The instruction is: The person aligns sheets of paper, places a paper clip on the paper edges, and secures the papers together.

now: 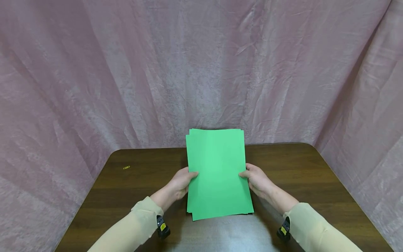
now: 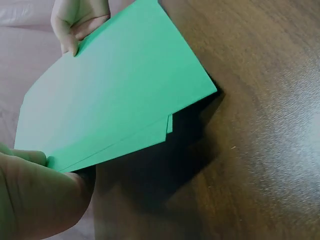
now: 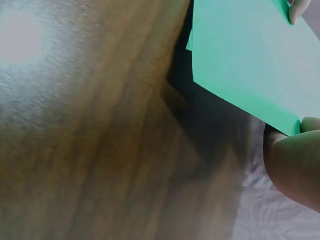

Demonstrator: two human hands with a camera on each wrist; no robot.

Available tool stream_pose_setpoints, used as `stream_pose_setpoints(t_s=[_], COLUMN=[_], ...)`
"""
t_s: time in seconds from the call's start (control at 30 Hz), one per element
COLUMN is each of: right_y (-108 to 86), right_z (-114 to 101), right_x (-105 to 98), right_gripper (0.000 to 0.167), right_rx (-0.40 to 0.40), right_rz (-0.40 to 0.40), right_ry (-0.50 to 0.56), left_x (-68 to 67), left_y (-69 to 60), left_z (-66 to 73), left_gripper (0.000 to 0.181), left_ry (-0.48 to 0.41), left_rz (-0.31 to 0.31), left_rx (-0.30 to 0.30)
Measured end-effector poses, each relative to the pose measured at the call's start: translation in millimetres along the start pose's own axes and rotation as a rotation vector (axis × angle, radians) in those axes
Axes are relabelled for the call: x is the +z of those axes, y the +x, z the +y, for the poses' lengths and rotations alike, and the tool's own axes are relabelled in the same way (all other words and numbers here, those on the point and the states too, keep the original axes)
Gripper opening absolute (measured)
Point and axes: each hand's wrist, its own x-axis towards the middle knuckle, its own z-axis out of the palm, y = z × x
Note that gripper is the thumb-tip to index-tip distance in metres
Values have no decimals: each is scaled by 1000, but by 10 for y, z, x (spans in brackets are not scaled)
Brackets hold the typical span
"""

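Note:
Several green sheets [image 1: 218,171], slightly out of line with one another at corners and edges, are held above the table between two hands. The left hand [image 1: 181,182] pinches their left edge, thumb on top and fingers beneath. At the right edge the right hand [image 1: 259,182] grips in the same way. In the left wrist view the sheets [image 2: 115,90] stand off the wood, over a dark shadow, with the left hand [image 2: 40,195] at the near edge. The right wrist view shows the right hand [image 3: 295,160] on the sheets [image 3: 245,60].
A yellow paper clip [image 1: 126,167] lies at the back left of the brown wooden table [image 1: 283,157]. Pink curtains [image 1: 201,70] hang behind the table and at its sides. Each wrist wears a black device.

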Motion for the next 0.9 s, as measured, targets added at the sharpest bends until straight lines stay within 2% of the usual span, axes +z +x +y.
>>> stream_pose_setpoints(t_s=[0.23,0.53,0.7,0.9], right_y=[4,8,7,25], right_z=[-139,-277,-321,-367], right_x=[-12,-22,-6,21], right_gripper=[55,47,44,42], right_rx=[-27,-92,-117,-179], right_rz=[23,37,56,94], right_ry=[-31,-52,-78,-123], left_x=[41,38,21,-5], left_y=[-20,7,11,3], left_z=[111,218,275,342], left_gripper=[42,33,32,32], left_ry=[78,119,159,174], left_rz=[8,64,96,98], left_rx=[71,147,171,204])
